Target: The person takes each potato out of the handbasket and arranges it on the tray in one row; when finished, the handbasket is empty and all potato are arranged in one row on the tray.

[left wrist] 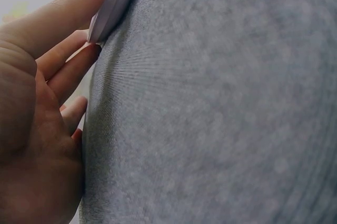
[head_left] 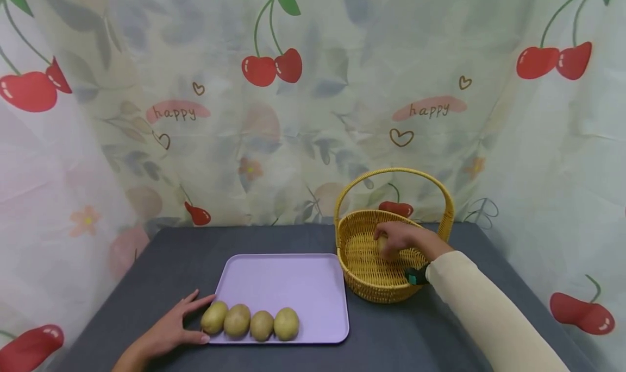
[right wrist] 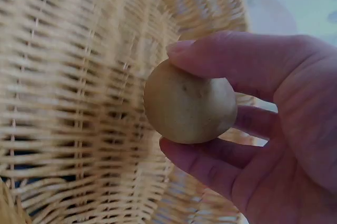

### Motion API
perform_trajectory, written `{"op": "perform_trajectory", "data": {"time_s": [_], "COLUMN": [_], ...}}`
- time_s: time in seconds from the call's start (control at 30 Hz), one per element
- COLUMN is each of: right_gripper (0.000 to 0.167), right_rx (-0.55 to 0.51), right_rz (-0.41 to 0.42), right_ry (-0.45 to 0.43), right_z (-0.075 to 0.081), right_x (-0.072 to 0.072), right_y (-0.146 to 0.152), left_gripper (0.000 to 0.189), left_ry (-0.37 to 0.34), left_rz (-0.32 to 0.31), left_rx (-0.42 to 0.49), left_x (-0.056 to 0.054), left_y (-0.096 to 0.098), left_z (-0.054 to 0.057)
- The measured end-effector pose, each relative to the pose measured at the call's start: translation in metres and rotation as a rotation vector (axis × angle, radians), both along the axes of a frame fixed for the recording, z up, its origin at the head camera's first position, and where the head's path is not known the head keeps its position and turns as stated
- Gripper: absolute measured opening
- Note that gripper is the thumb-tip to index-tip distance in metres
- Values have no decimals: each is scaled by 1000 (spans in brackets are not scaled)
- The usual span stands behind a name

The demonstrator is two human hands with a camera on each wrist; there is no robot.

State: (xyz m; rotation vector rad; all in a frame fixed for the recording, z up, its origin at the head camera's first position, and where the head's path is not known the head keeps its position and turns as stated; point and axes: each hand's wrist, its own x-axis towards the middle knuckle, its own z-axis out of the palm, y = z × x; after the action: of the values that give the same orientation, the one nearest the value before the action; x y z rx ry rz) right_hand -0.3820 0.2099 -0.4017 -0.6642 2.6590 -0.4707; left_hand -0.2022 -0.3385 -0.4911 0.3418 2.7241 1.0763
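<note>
My right hand [head_left: 398, 239] is inside a yellow wicker basket [head_left: 359, 285] and holds a small potato [right wrist: 189, 103] between thumb and fingers. In the right wrist view the potato is smooth and pale brown, above the woven basket bottom. At the left, my left hand [head_left: 171, 326] touches the front left corner of a lilac tray [head_left: 288, 285], its thumb at the front edge and its fingers spread along the left edge. Several potatoes [head_left: 237, 321] sit in a row along the tray's front edge. The left wrist view shows the thumb against the tray's rim [left wrist: 113, 6].
The basket's tall arched handle [head_left: 396, 171] rises over it, near the right forearm. Tray and basket stand side by side on a dark grey cloth-covered table [head_left: 195, 252]. A curtain [head_left: 313, 144] printed with cherries hangs behind and at both sides.
</note>
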Motion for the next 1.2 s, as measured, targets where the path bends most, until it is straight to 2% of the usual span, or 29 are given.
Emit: {"op": "perform_trajectory", "data": {"time_s": [0.17,0.53,0.7,0.9,1.03,1.2], "right_gripper": [49,47,46,48,47,47], "right_rx": [-87,-286,-377,-508,-577,-579], "right_rz": [56,204,216,171,153,85], "right_ry": [63,253,303,367,350,309], "right_z": [13,32,33,18,-2,-33], "right_x": [18,83,109,136,144,151], "right_y": [-7,-26,-46,-77,-98,-119], "left_gripper": [76,76,76,76,75,75], "left_ry": [1,16,25,68,38,-3], "left_rz": [-2,-5,-7,-16,-4,12], "left_rx": [1,-20,-12,-12,-34,-48], "left_x": [0,-1,-1,-2,-2,-2], "left_y": [-1,-1,-2,-2,-1,0], "left_z": [0,-2,-3,-1,-1,-4]}}
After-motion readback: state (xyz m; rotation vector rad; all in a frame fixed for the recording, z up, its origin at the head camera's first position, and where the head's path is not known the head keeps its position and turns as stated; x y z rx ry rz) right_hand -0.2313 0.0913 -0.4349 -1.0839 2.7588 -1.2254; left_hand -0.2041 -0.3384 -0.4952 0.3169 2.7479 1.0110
